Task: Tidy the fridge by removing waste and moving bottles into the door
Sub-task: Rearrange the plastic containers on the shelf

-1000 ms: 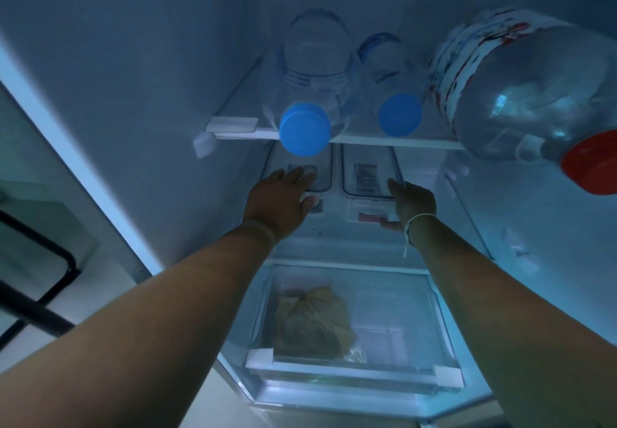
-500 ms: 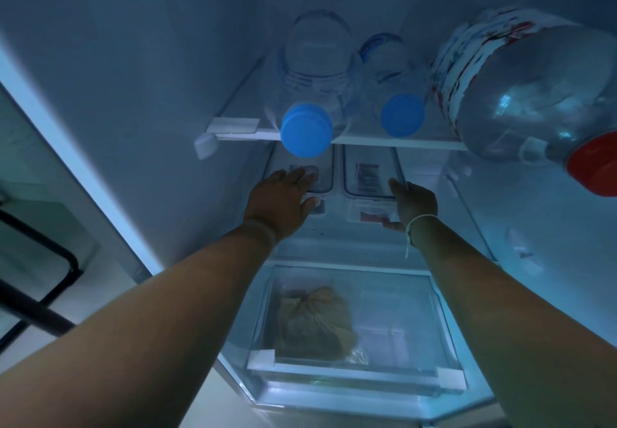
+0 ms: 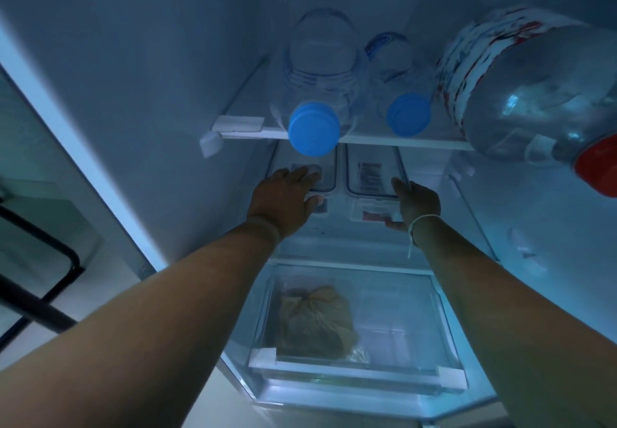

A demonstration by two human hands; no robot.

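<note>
Left hand lies flat, fingers apart, on one container; right hand clasps its neighbour

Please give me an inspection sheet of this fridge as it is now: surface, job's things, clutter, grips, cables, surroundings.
Surface: upper glass shelf carries the bottles; a second shelf lies below.
Job's things: two blue-capped bottles and a large red-capped bottle, all lying on their sides.
Clutter: two lidded containers on the second shelf; tied brown bag in the bottom drawer.
Grips: left hand lies open on the left container; right hand at the right container, grasp unclear.
Cables: nothing seen.
Surroundings: black frame outside, left.
</note>
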